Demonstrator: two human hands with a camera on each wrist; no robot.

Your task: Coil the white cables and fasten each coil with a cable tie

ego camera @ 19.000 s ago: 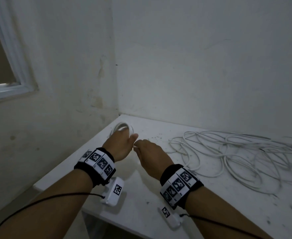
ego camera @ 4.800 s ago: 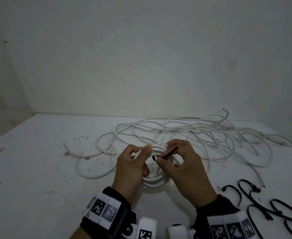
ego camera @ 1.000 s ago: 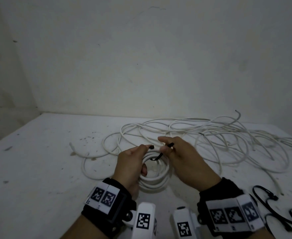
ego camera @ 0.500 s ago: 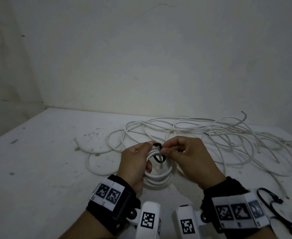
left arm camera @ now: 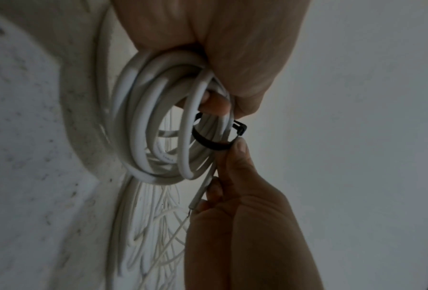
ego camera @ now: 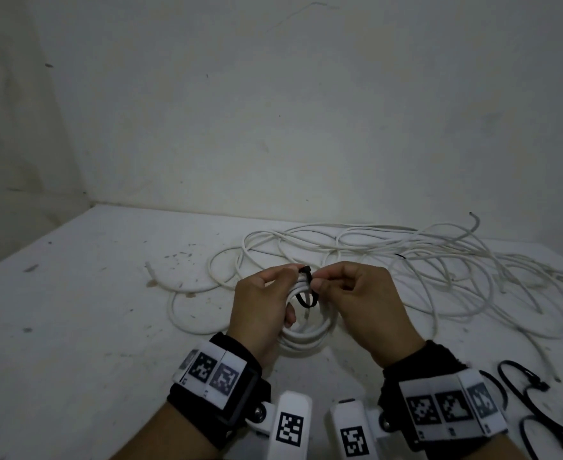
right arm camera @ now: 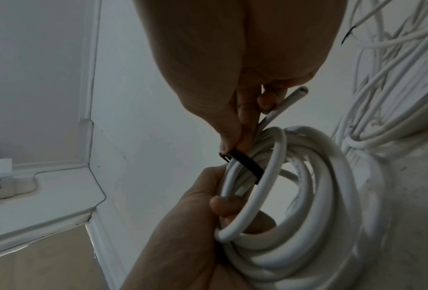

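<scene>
A white cable coil (ego camera: 306,330) (left arm camera: 143,125) (right arm camera: 304,196) is held upright just above the table. My left hand (ego camera: 263,303) (right arm camera: 195,219) grips its near-left side, thumb and fingers curled round the strands. A black cable tie (ego camera: 306,290) (left arm camera: 207,142) (right arm camera: 245,162) loops round the coil's top. My right hand (ego camera: 356,297) (left arm camera: 235,176) pinches the tie's tail beside its head. The coil's cut end (right arm camera: 299,92) sticks out past my right fingers.
A loose tangle of white cables (ego camera: 423,260) sprawls across the white table (ego camera: 74,310) behind and right of my hands. Several black cable ties (ego camera: 539,403) lie at the near right. Walls close the back and left; a window frame (right arm camera: 58,176) shows left.
The tie has gone from an open strip held over the coil to a closed loop round its top strands. My right hand has shifted close to the tie's head.
</scene>
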